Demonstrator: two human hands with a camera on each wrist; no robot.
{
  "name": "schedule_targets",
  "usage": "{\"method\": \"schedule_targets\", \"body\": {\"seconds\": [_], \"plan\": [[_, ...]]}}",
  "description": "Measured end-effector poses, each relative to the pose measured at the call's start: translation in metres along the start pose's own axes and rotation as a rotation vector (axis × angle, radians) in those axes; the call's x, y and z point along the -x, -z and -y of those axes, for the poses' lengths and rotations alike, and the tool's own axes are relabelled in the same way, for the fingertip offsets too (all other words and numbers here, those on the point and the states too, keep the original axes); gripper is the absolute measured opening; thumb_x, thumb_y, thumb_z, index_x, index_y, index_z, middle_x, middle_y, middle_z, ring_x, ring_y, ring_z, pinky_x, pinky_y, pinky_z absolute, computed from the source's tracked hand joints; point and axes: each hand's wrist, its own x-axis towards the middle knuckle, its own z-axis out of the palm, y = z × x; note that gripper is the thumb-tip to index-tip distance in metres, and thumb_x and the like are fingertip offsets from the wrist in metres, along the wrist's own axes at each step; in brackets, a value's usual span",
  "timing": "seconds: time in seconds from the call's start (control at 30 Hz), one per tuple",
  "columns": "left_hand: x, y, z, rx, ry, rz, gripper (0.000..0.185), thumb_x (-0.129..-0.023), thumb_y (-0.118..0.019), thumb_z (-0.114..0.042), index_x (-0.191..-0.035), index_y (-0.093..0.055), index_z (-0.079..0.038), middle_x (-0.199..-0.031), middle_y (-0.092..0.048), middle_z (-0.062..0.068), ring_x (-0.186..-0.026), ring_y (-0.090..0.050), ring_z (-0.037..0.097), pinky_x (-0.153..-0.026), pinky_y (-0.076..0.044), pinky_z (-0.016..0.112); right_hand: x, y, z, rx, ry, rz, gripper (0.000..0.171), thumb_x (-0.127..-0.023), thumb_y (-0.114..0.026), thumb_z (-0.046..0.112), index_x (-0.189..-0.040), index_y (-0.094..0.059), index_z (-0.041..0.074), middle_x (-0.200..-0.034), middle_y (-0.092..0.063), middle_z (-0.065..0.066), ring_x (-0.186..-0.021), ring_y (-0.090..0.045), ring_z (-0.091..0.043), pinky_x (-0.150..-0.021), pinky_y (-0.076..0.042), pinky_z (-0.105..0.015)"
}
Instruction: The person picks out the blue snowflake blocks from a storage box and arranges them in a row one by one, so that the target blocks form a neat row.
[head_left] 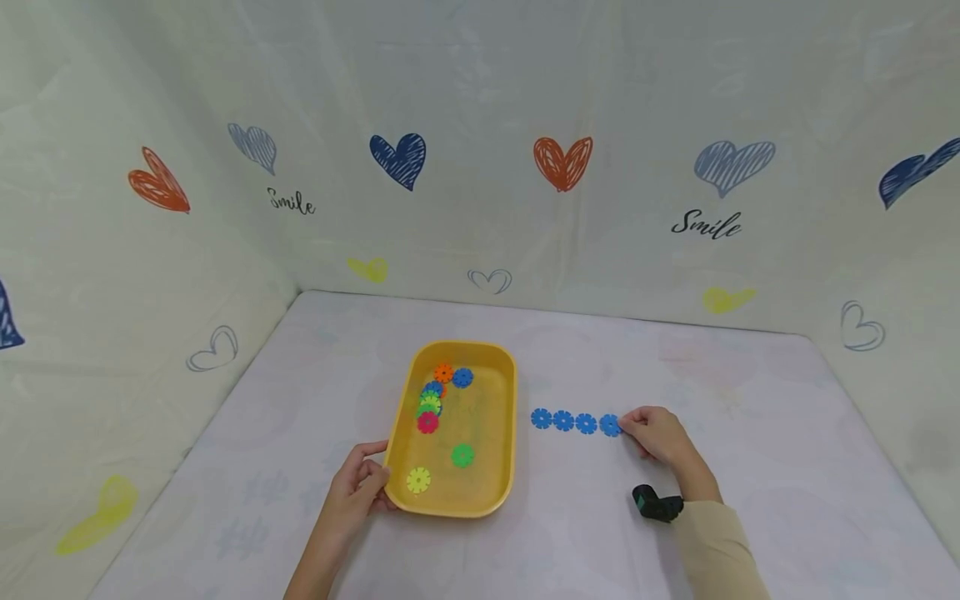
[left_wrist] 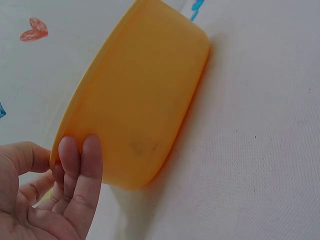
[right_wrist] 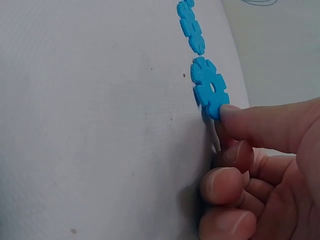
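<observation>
Beside the tray (head_left: pixel 489 402), the right hand (head_left: pixel 660 435) pinches a blue disc (right_wrist: pixel 204 84).

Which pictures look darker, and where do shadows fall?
Head view: brightest, a soft shadow beside the tan sleeve; left wrist view: dimmer, shadow along the yellow tray; right wrist view: also dimmer, shadow beside the right hand.

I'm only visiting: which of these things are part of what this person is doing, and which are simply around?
Seemingly part of the work:
- blue disc, pinched by the right hand
- three blue discs lined up beside it
- yellow tray, held by the left hand
- discs inside the tray

Simply around:
- printed hearts
- "Smile" lettering
- black device by the right wrist
</observation>
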Motion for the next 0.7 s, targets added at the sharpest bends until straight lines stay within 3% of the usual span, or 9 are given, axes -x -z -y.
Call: {"method": "schedule_targets", "body": {"seconds": [0.7], "plan": [[-0.0023,-0.0004,0.0029,0.028,-0.004,0.002,0.038,-0.088,-0.048,-0.003,-0.126,-0.044,-0.007,-0.073,-0.05,0.004,-0.057,-0.057,0.017,-0.056,-0.053,0.026,-0.0008,0.0027,0.0059,-0.005,-0.041,0.032,0.027,-0.087,-0.054,0.025,-0.095,-0.058,0.0,-0.051,-0.046,0.0,-0.046,-0.044,-0.012,-0.045,-0.039,-0.024]]}}
